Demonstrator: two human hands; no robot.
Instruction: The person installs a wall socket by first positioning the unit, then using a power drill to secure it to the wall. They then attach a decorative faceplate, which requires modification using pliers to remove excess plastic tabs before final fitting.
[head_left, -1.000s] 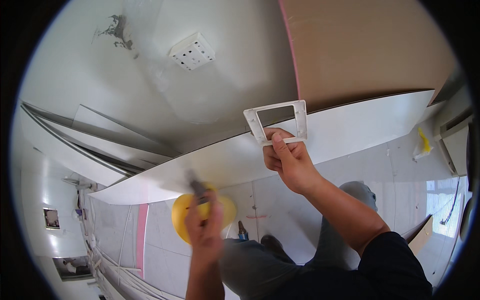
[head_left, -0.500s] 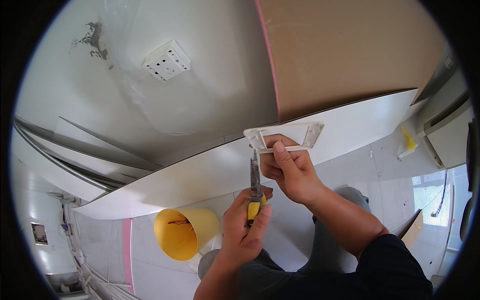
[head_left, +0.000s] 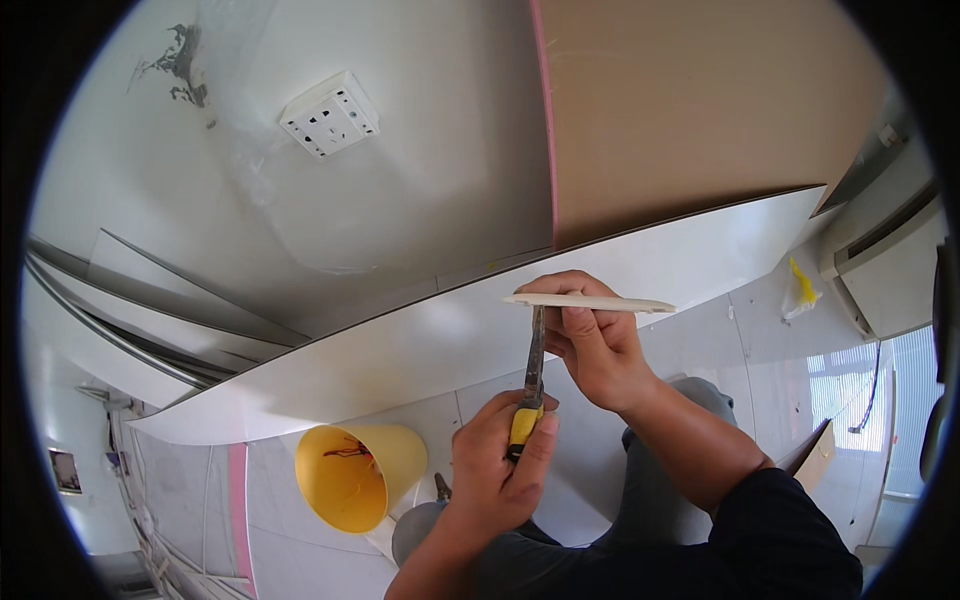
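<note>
My left hand [head_left: 492,462] is wrapped round the yellow-and-black handles of a pair of long-nosed pliers [head_left: 535,352]. Their jaws point up and meet the underside of a white plastic cover frame [head_left: 620,301] near its left end. My right hand [head_left: 602,362] pinches that frame, thumb on the near side and fingers behind. The frame is seen almost edge-on, so its opening is hidden. Whether the jaws grip the plastic or only touch it, I cannot tell. On the wall ahead sits a white socket unit [head_left: 330,118] with its holes and screws exposed.
A long white panel [head_left: 470,320] lies on edge across the front, with more thin panels [head_left: 160,290] at the left. A brown board [head_left: 700,110] leans at upper right. Near my left knee, a yellow bucket [head_left: 405,465] lies tipped, wires inside. A pale cabinet [head_left: 890,280] stands right.
My right hand has tilted the frame from showing its face and opening to nearly edge-on, and brought it lower. The pliers have shifted slightly right along with my left hand.
</note>
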